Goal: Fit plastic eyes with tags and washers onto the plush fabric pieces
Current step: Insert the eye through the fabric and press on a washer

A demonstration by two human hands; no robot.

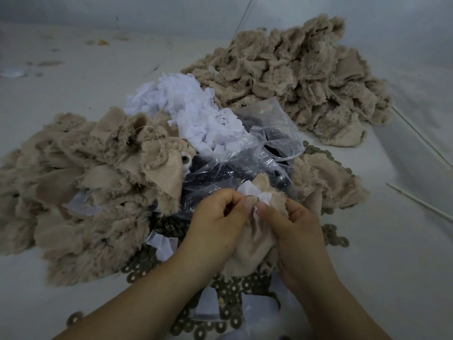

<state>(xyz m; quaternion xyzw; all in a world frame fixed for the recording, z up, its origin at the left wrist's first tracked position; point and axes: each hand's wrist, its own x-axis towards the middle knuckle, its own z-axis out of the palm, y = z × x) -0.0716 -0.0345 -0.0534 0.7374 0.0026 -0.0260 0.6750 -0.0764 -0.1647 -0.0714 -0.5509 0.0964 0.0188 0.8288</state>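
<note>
Washers (pixel 230 290) scattered under the wrists. Left hand (pixel 215 217) and right hand (pixel 291 227) both pinch one plush piece (pixel 247 244) with a white tag (pixel 252 193) at the fingertips; eye post hidden, stage unclear. Just beyond: clear bag of eyes (pixel 245 165), tag heap (pixel 191 106). Fitted pile (pixel 85 182) to the left shows an eye; far pile (pixel 294 74) probably unworked.

Bare forearms, no sleeves, hands (pixel 218 214) unadorned
</note>
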